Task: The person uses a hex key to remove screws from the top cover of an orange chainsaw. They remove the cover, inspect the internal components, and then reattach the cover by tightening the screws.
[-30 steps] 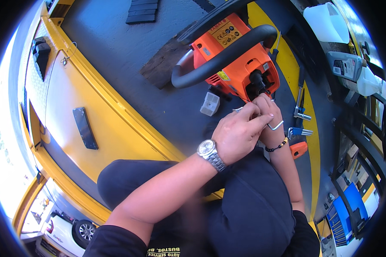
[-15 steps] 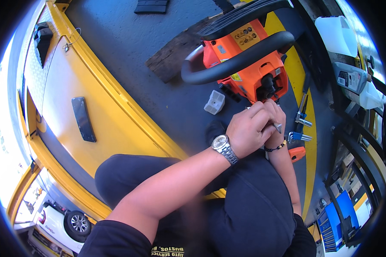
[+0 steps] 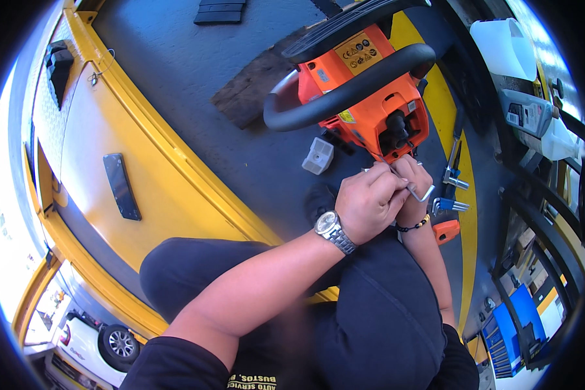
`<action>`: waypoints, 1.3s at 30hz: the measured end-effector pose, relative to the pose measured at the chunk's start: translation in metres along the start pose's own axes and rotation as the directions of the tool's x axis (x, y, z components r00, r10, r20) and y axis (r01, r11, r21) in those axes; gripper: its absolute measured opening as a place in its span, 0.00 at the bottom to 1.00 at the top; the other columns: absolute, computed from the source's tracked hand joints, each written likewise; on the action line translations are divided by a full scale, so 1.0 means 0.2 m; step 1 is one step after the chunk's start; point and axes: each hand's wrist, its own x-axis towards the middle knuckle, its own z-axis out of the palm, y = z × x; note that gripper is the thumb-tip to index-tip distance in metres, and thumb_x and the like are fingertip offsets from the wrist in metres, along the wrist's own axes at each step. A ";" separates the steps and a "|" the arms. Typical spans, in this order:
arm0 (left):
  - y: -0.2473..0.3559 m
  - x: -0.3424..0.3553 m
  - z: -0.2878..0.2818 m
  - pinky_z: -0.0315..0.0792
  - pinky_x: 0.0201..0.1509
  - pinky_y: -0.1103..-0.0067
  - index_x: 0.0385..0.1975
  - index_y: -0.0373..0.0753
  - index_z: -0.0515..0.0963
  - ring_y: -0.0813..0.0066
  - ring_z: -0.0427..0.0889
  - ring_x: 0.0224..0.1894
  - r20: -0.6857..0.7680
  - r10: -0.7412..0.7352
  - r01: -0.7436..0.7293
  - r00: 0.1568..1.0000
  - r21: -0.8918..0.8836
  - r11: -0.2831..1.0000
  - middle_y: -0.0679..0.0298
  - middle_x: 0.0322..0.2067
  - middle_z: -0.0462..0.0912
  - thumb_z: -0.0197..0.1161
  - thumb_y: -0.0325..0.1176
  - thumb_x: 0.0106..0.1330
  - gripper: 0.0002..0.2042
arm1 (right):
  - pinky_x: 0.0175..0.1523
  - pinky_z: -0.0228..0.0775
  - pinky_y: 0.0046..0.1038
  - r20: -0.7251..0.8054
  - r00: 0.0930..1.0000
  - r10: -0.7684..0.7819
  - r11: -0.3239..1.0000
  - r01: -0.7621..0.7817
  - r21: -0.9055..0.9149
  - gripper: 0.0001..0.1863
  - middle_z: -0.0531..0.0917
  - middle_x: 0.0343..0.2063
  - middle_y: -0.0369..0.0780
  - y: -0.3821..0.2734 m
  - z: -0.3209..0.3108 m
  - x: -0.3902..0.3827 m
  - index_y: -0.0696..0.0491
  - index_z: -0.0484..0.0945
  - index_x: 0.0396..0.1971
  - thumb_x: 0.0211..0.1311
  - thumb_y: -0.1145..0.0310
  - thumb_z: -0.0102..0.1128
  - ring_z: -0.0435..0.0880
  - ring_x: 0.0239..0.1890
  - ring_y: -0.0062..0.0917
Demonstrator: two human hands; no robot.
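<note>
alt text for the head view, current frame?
Seen from above, a seated person's left hand and right hand meet at the rear of an orange chainsaw on a dark floor, working a small bent metal key. A small white part lies beside the saw.

Left hand (image 3: 369, 207): bare forearm, silver metal wristwatch (image 3: 335, 231) w/ link band just behind the hand. Right hand (image 3: 413, 188): bare arm too, thin dark bead bracelet (image 3: 415, 227) at wrist w/ a few lighter beads. Black short-sleeve shirt (image 3: 175, 364), yellow print on chest. Dark navy trousers (image 3: 377, 325), stitched seam visible.
</note>
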 end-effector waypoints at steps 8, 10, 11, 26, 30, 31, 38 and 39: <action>0.07 -0.07 0.04 0.80 0.35 0.71 0.51 0.39 0.81 0.58 0.87 0.30 -0.028 -0.028 0.027 0.999 -0.009 1.000 0.56 0.32 0.86 0.73 0.26 0.62 0.17 | 0.31 0.70 0.41 -0.023 0.999 -0.022 0.999 0.021 -0.024 0.10 0.77 0.28 0.43 0.00 0.03 0.03 0.53 0.74 0.30 0.57 0.68 0.67 0.78 0.27 0.43; 0.07 -0.08 0.05 0.80 0.35 0.71 0.55 0.39 0.80 0.60 0.86 0.28 -0.039 -0.023 0.021 0.999 -0.039 0.999 0.58 0.30 0.85 0.72 0.26 0.63 0.19 | 0.31 0.70 0.40 -0.034 0.999 -0.024 0.999 0.023 -0.035 0.09 0.77 0.27 0.42 0.00 0.03 0.03 0.53 0.74 0.29 0.57 0.68 0.67 0.78 0.26 0.43; 0.07 -0.08 0.05 0.79 0.35 0.71 0.55 0.39 0.80 0.61 0.86 0.27 -0.035 -0.026 0.025 0.999 -0.043 0.999 0.58 0.29 0.85 0.72 0.26 0.63 0.20 | 0.30 0.70 0.40 -0.033 0.999 -0.029 0.999 0.027 -0.040 0.10 0.77 0.27 0.42 0.00 0.02 0.02 0.53 0.74 0.29 0.57 0.67 0.68 0.78 0.26 0.42; 0.17 0.05 -0.06 0.70 0.24 0.75 0.46 0.36 0.81 0.69 0.77 0.19 0.216 0.138 -0.122 0.967 -0.088 0.989 0.63 0.21 0.78 0.72 0.20 0.59 0.15 | 0.26 0.62 0.37 -0.335 0.918 0.211 0.974 -0.170 0.146 0.19 0.70 0.16 0.47 0.22 -0.29 0.25 0.58 0.71 0.19 0.71 0.69 0.64 0.73 0.19 0.42; 0.12 0.06 -0.06 0.71 0.24 0.76 0.44 0.36 0.82 0.69 0.79 0.20 0.302 0.152 -0.147 0.941 -0.039 0.988 0.63 0.22 0.80 0.72 0.20 0.60 0.13 | 0.28 0.68 0.38 -0.279 0.942 0.189 0.971 -0.138 0.194 0.20 0.75 0.18 0.47 0.30 -0.25 0.33 0.57 0.74 0.19 0.71 0.63 0.64 0.78 0.23 0.44; 0.13 0.08 -0.06 0.71 0.25 0.76 0.43 0.37 0.82 0.69 0.80 0.20 0.307 0.138 -0.136 0.941 -0.028 0.990 0.62 0.22 0.81 0.71 0.19 0.60 0.13 | 0.28 0.68 0.38 -0.275 0.941 0.199 0.965 -0.140 0.220 0.20 0.76 0.18 0.46 0.31 -0.23 0.33 0.57 0.74 0.19 0.71 0.63 0.64 0.78 0.23 0.44; 0.10 0.18 -0.09 0.73 0.25 0.76 0.39 0.38 0.84 0.70 0.79 0.20 0.317 0.115 -0.151 0.941 0.093 0.984 0.66 0.21 0.80 0.73 0.21 0.56 0.11 | 0.27 0.69 0.38 -0.285 0.947 0.149 0.964 -0.075 0.253 0.19 0.77 0.17 0.44 0.35 -0.16 0.33 0.55 0.75 0.18 0.70 0.65 0.65 0.78 0.21 0.43; 0.10 0.20 -0.10 0.74 0.26 0.75 0.42 0.38 0.84 0.68 0.81 0.23 0.345 0.142 -0.185 0.928 0.097 0.978 0.64 0.26 0.82 0.73 0.21 0.56 0.14 | 0.27 0.71 0.37 -0.289 0.948 0.137 0.975 -0.077 0.207 0.18 0.78 0.17 0.43 0.34 -0.16 0.34 0.54 0.76 0.17 0.67 0.66 0.66 0.79 0.21 0.41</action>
